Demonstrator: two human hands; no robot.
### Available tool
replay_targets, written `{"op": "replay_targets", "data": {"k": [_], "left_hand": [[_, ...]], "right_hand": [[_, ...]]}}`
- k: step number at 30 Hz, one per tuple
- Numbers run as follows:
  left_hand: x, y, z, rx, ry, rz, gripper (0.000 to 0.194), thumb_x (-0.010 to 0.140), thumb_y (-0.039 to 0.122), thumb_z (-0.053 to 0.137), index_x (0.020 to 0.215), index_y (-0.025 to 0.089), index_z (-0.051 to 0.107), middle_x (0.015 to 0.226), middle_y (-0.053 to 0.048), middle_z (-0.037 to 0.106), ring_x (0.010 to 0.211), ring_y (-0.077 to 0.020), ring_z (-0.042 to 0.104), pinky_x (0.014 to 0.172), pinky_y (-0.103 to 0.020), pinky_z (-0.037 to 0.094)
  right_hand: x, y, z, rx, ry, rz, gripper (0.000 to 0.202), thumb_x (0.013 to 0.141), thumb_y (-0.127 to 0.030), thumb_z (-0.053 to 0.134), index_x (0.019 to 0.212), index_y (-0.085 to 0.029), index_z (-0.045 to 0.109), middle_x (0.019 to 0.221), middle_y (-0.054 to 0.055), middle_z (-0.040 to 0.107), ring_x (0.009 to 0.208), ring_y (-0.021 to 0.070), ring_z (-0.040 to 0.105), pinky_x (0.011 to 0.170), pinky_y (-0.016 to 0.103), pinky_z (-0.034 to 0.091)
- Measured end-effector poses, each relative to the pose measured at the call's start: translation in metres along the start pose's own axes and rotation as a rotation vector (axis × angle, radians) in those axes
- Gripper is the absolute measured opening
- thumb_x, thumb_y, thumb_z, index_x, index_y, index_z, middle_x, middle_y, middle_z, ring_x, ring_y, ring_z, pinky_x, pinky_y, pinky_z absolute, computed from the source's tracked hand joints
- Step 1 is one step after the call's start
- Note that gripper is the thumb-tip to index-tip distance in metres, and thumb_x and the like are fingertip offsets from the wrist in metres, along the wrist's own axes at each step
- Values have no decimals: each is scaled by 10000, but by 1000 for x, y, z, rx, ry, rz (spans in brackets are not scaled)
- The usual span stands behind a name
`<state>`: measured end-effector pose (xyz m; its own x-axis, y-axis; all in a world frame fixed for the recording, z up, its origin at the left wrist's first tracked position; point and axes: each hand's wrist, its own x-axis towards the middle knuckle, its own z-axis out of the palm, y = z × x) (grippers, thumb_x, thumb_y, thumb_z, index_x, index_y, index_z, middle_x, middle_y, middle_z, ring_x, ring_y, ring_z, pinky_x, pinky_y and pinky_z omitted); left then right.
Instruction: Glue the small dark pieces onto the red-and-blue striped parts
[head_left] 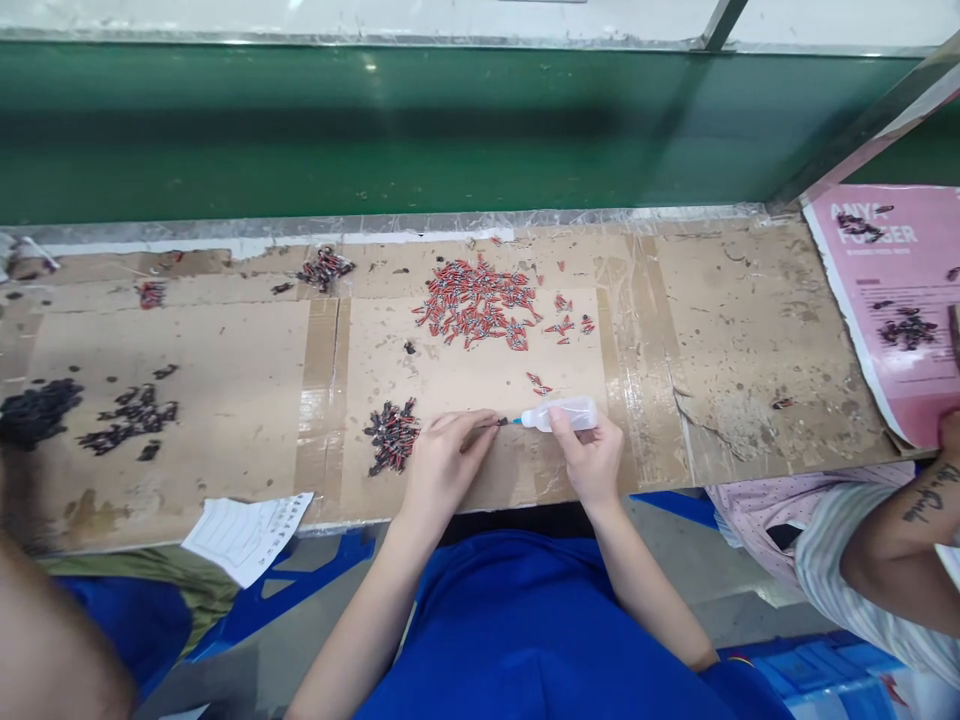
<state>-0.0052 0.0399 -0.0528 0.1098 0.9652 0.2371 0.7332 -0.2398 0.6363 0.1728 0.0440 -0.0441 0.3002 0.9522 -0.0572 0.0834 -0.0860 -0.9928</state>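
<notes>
My left hand (450,450) is closed in a pinch on a small dark part (502,421) at its fingertips. A clear squeeze bottle (574,412) lies sideways in my right hand (592,455), its thin blue tip pointing left at the dark part. Just left of my left hand is a pile of dark and red parts (391,436). Beyond both hands spreads a larger pile of red parts (480,302). A couple of loose red pieces (538,384) lie above the bottle.
Cardboard (465,380) covers the bench. Black caps (37,410) and dark parts (131,418) lie at the left. A paper sheet (251,535) overhangs the front edge. A pink poster (892,310) is at the right, near a person's tattooed arm (919,520). Another person's arm shows lower left.
</notes>
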Motion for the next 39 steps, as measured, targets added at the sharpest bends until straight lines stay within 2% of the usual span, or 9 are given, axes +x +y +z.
{"op": "replay_targets", "data": {"k": [8, 20, 25, 28, 39], "left_hand": [[1, 4, -3, 45, 8, -2, 121, 896, 269, 628, 906, 239, 744, 878, -20, 797, 799, -199, 751, 779, -336, 552], [3, 11, -5, 64, 10, -31, 120, 910, 267, 623, 864, 248, 733, 839, 8, 796, 757, -178, 749, 825, -343, 514], [5, 13, -8, 72, 17, -9, 76, 898, 241, 649, 860, 239, 715, 836, 28, 795, 724, -155, 740, 828, -327, 492], [6, 15, -9, 67, 9, -18, 56, 894, 226, 657, 872, 237, 707, 848, 34, 794, 727, -146, 737, 844, -326, 476], [5, 17, -9, 60, -27, -71, 89, 910, 223, 623, 886, 247, 706, 868, 20, 794, 770, -164, 732, 865, -354, 466]], "right_hand": [[2, -1, 0, -47, -29, 8, 196, 753, -370, 729, 739, -175, 737, 702, 49, 771, 619, 202, 709, 554, 290, 559], [-1, 2, -2, -79, -28, 13, 179, 819, -350, 700, 783, -179, 741, 745, 45, 779, 678, 202, 728, 634, 291, 577], [-1, 3, -5, -82, -11, 20, 172, 820, -347, 708, 781, -183, 742, 729, 42, 774, 658, 200, 721, 618, 291, 576], [-1, 4, -7, -99, -43, 13, 146, 819, -326, 715, 787, -188, 748, 731, 37, 774, 654, 192, 718, 611, 281, 567], [-1, 0, -7, -170, -59, 2, 152, 819, -322, 709, 766, -182, 734, 692, 31, 752, 607, 176, 690, 573, 273, 540]]}}
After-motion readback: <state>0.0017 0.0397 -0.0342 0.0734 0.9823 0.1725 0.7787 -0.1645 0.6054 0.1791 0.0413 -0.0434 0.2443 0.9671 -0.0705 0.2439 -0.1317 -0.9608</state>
